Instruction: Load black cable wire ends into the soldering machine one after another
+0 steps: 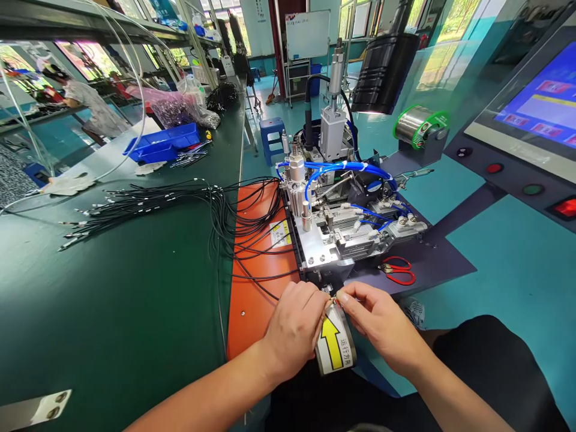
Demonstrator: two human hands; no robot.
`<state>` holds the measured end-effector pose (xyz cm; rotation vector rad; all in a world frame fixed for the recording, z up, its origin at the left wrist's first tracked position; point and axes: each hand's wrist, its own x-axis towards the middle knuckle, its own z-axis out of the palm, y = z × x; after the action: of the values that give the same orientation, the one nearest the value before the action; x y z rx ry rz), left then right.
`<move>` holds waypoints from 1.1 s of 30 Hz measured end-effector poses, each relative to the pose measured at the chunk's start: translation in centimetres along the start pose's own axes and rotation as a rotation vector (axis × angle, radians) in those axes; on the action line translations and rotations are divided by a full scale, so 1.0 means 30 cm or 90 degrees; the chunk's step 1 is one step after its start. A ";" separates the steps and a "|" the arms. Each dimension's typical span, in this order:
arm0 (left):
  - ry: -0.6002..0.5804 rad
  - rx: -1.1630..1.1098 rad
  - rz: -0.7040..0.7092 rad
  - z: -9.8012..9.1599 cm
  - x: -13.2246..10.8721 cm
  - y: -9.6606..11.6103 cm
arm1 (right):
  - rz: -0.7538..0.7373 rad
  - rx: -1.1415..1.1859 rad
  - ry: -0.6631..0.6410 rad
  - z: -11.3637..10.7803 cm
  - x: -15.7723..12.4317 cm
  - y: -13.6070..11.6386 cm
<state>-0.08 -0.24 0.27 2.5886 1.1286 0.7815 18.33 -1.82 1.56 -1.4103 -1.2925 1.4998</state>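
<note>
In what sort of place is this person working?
Probably a factory workshop: a long green workbench carries many black cables; beside it are a machine with blue tubes and a spool of silvery wire.

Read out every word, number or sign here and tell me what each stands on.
"运行方向", printed beside a yellow arrow on the white-labelled cylinder.
Too small or blurred to read:
Print on the sticker on the orange plate.
Captions on the screen.
Writing on the whiteboard.
Characters on the far wall.
Any print on the green spool.
</note>
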 end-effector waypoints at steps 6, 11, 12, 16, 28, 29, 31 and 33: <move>0.007 0.021 -0.012 -0.005 0.002 0.008 | -0.054 -0.063 0.020 0.007 -0.003 -0.002; 0.005 0.022 -0.029 -0.001 0.001 0.009 | -0.107 -0.156 0.046 0.017 0.000 -0.003; 0.002 0.017 -0.035 0.002 0.000 0.008 | -0.120 -0.175 0.049 0.017 0.003 -0.001; -0.012 -0.017 -0.061 -0.003 -0.002 0.001 | -0.163 -0.217 0.044 0.009 0.021 0.011; -0.012 -0.095 -0.084 -0.050 -0.009 -0.033 | -0.236 -0.292 0.046 -0.006 0.089 0.047; -0.009 -0.093 -0.084 -0.042 -0.014 -0.037 | -0.239 -0.294 0.044 -0.005 0.093 0.052; -0.001 -0.092 -0.087 -0.028 -0.023 -0.042 | -0.242 -0.299 0.041 -0.002 0.098 0.060; 0.005 -0.093 -0.088 -0.018 -0.029 -0.044 | -0.242 -0.298 0.042 -0.001 0.101 0.067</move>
<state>-1.70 0.02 -0.13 2.3627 1.1911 0.8104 18.14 0.53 -1.21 -1.3721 -1.8287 0.9254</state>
